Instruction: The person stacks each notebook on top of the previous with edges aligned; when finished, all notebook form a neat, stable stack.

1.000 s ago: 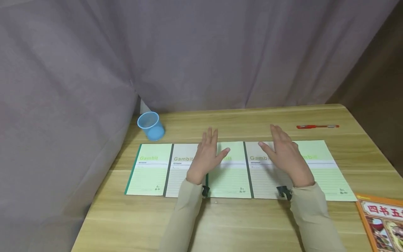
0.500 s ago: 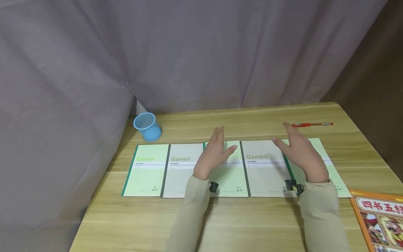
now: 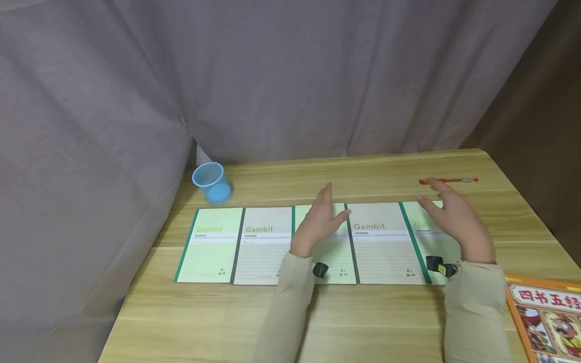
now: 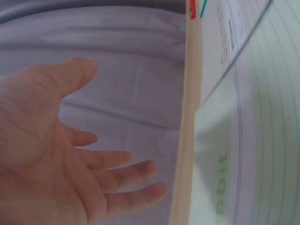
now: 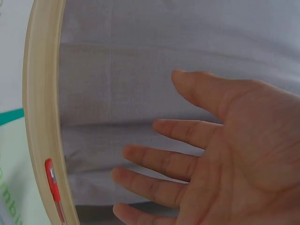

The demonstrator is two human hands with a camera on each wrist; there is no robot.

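Note:
Several "Gambit" notebooks lie edge to edge in a row, pale green and whitish covers alternating. Over the green middle notebook (image 3: 336,257) hovers my left hand (image 3: 317,224), its fingers extended and thumb apart. My right hand (image 3: 463,224) is raised over the green notebook at the right end (image 3: 436,242), partly hiding it. Its fingertips overlap the red pen (image 3: 458,180) in the head view. Both wrist views show bare palms with spread fingers and nothing held. Between the hands lies a whitish notebook (image 3: 386,257) with a grey spine.
A light blue cup (image 3: 215,187) stands at the table's back left. An orange-bordered picture book (image 3: 544,317) lies at the front right, cut off by the frame. Grey curtain (image 3: 290,75) hangs behind the wooden table (image 3: 218,322) and along its left side.
Both hands have moved to the right above the notebooks, with fingers still extended. The notebooks, cup, pen and book keep their places; the head view has shifted slightly.

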